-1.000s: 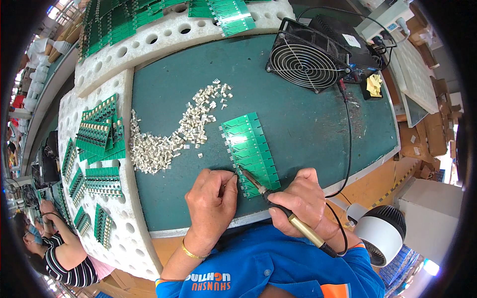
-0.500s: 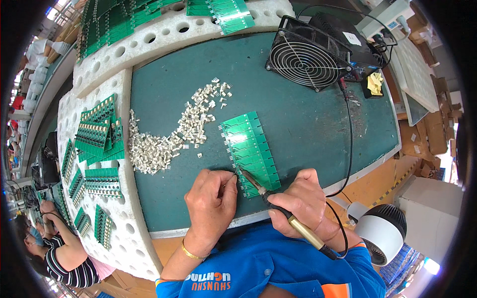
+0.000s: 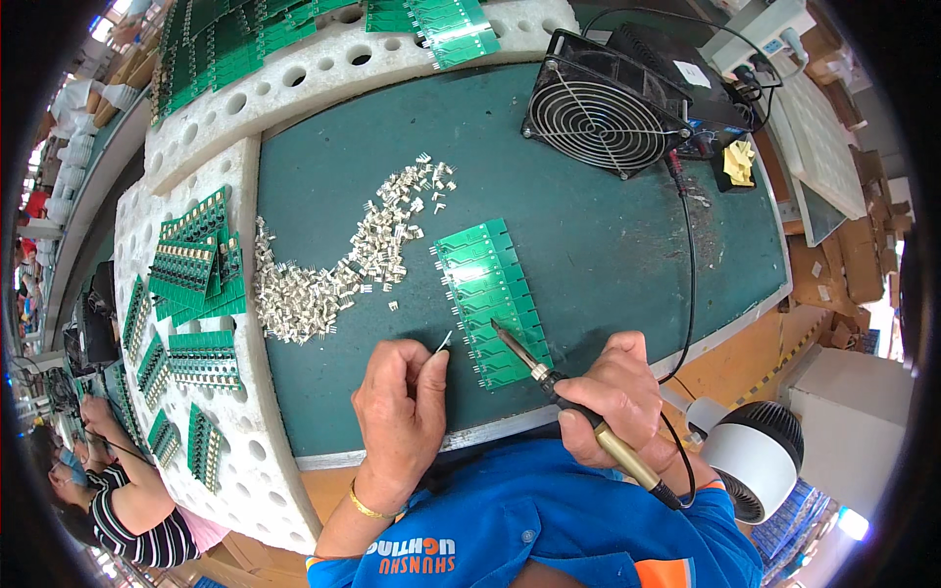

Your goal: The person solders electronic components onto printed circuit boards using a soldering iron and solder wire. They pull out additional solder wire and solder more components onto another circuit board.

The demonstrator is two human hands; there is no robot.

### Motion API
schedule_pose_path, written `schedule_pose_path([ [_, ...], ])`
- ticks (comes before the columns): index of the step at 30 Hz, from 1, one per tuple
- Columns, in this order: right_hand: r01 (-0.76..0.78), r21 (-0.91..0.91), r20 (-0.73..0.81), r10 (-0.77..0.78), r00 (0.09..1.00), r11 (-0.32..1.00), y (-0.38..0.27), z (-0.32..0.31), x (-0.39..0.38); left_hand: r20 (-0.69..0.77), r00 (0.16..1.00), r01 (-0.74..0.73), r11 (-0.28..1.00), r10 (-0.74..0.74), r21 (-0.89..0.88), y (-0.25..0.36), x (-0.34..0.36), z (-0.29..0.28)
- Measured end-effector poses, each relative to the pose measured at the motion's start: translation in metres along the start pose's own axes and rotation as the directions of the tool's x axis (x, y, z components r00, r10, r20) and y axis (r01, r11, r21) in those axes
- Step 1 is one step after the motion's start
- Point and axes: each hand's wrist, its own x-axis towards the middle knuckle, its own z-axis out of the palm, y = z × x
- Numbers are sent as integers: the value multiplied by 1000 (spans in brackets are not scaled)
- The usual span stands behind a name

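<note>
A green circuit board panel (image 3: 495,289) lies on the bench mat in front of me, with small white connectors along its left edge. My right hand (image 3: 616,400) grips a soldering iron (image 3: 618,446) with a black grip and gold-coloured handle. The iron's tip points at the lower middle of the panel; whether it touches is hard to tell. Left of the panel, my left hand (image 3: 400,407) pinches a short end of solder wire (image 3: 444,342) between thumb and forefinger, apart from the board. Beyond that hand spreads a pile of small white pin connectors (image 3: 304,302).
White foam slabs (image 3: 250,446) at left and back carry finished-looking boards (image 3: 204,361). A black fan (image 3: 603,122) stands back right beside a box with a yellow sponge (image 3: 738,163). The iron's black cable (image 3: 692,265) crosses the mat's right side. Another person (image 3: 132,500) sits far left.
Both hands have drawn apart: my left hand with the solder wire moved left, off the panel's edge. The iron moved right, its tip leaving the connector row.
</note>
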Motion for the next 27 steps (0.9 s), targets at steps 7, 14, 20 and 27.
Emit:
schedule_pose_path([
  [7,20,19,0,-20,1000,1000,-1,3,-5,101,980,196,943,-174,-270,1,-14,-6],
  [14,14,34,-34,-13,999,999,-3,4,-8,29,998,62,988,-59,-140,4,-16,-3],
  [20,-3,54,-35,5,999,999,1,6,-8,-27,998,47,998,-49,-49,5,-11,5],
  [27,-19,96,-33,23,999,995,3,9,-3,-21,999,28,999,-28,-27,5,-10,7],
])
